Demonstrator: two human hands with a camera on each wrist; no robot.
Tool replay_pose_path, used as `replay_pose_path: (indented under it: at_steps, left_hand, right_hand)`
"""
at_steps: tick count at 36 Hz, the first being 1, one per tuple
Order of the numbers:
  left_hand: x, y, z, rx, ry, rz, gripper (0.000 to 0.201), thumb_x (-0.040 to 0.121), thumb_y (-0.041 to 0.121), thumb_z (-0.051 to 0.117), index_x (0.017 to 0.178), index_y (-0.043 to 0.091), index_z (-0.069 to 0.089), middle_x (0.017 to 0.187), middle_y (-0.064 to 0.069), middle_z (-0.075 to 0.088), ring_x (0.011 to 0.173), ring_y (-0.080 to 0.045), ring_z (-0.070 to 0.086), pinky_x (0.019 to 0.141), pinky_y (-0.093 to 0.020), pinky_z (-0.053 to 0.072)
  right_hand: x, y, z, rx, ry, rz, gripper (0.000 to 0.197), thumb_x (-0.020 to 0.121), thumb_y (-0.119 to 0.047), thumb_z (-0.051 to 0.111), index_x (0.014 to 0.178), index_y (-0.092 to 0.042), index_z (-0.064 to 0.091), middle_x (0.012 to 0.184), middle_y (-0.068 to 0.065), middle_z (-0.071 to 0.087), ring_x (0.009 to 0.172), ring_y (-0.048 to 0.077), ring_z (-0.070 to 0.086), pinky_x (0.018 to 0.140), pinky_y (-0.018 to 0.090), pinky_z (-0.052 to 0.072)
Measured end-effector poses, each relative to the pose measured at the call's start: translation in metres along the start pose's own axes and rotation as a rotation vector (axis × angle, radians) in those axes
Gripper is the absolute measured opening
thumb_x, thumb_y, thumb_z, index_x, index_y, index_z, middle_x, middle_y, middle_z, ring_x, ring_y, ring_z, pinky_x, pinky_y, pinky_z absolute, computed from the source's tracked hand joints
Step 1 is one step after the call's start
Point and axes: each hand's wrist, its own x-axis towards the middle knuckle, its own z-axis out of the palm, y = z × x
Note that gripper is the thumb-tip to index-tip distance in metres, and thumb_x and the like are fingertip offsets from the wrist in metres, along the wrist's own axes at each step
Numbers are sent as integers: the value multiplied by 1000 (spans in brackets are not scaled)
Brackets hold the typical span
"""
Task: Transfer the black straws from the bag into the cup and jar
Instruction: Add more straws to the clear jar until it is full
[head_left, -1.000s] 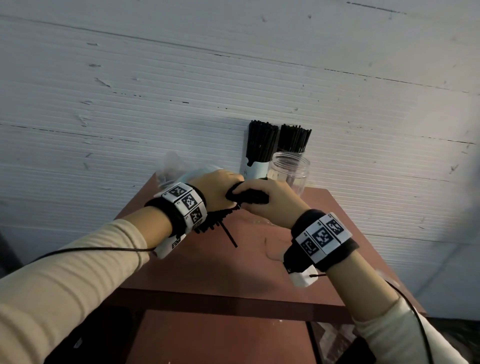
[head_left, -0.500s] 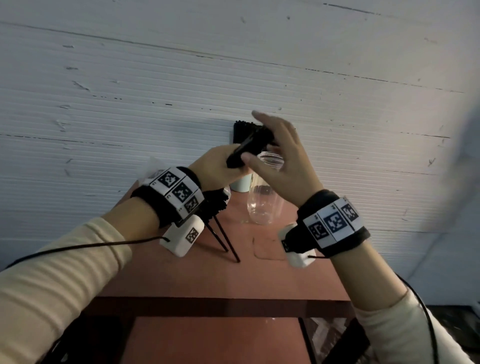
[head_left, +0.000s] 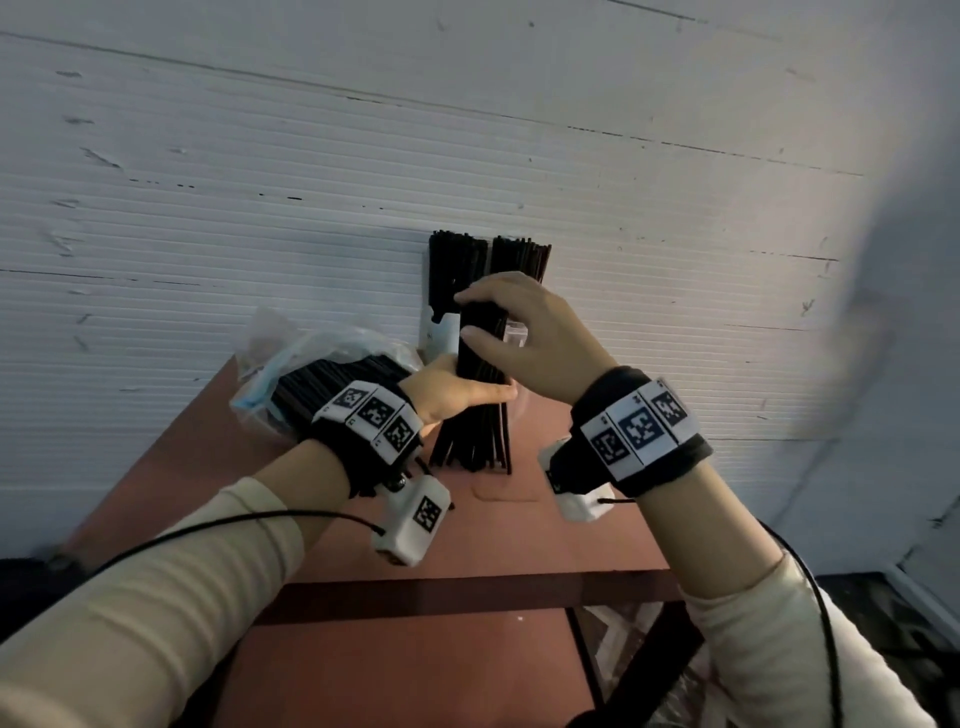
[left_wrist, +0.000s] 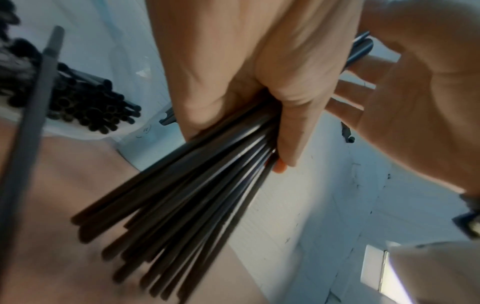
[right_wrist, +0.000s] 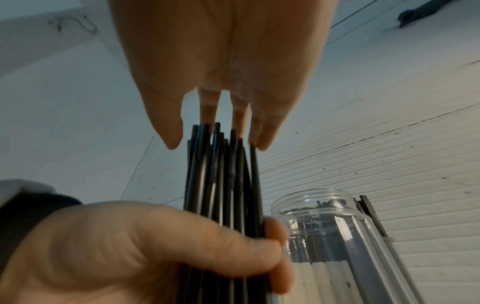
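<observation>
1. Because the bundle of black straws (head_left: 480, 395) is held upright with its lower ends splayed and uneven just above the tabletop (head_left: 545, 540), I'd judge that a few could slip out or snag on the jar's rim when it is lowered in.
2. Should the grip around the middle loosen while the tops are being evened, the outer straws would likely fan out and drop.
3. Around the bundle's middle the left hand (head_left: 452, 395) is wrapped, thumb and fingers (right_wrist: 275, 242) curled tight on the straws.
4. Over the top ends sits the right hand (head_left: 524, 332), its fingers (right_wrist: 262, 139) nearly straight and a little spread, tips touching the straw ends, thumb beside them; it caps rather than clasps.
5. Just behind the bundle stands the clear jar (right_wrist: 335, 226), mouth open; whether straws are inside it I cannot tell.
6. Beside it the white cup (head_left: 439, 332) already holds straws.
7. To the left lies the plastic bag (head_left: 291, 364) with more straws inside.
</observation>
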Motion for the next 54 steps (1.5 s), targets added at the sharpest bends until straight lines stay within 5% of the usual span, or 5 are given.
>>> replay_pose_path:
  at_steps: [10,27,36,43,54]
  left_hand:
    - [2,7,7,40,-75,-55,36,80,9,76,113,2,65,117,-19,67,113,-30,63,105,-44,47]
    - [3,-11,10,195,-168,-54,51,73,53,76,103,12,69,103,-3,72,106,-16,66,106,-42,46]
    - [-9,9,7,139,-151,178,20,95,25,61,90,7,67,85,-4,67,87,-16,64,92,-35,50]
    - [-30,39,11,426,-453,120,15,90,11,66,76,12,65,71,5,68,72,-5,67,68,-14,49]
    - [-4,44,8,181,-33,258,83,61,49,88,127,28,43,116,6,62,106,-6,63,84,-24,51]
  right_hand:
    - [-7,9,-2,50,10,36,28,88,-21,67,116,-15,65,114,-8,57,101,-5,51,88,14,45]
    - [-17,12,0,140,81,4,34,86,-16,67,119,-21,63,118,0,54,109,11,53,93,28,46]
    - [-22,4,-18,235,125,237,100,64,-48,80,144,-21,26,128,-3,42,99,6,52,79,14,47]
    - [-27,-12,-19,348,-314,255,38,79,-23,78,111,-8,64,94,-4,67,88,-1,62,74,11,49]
    - [3,3,-48,462,199,183,15,83,2,68,76,-10,63,70,-7,63,68,2,61,65,17,49]
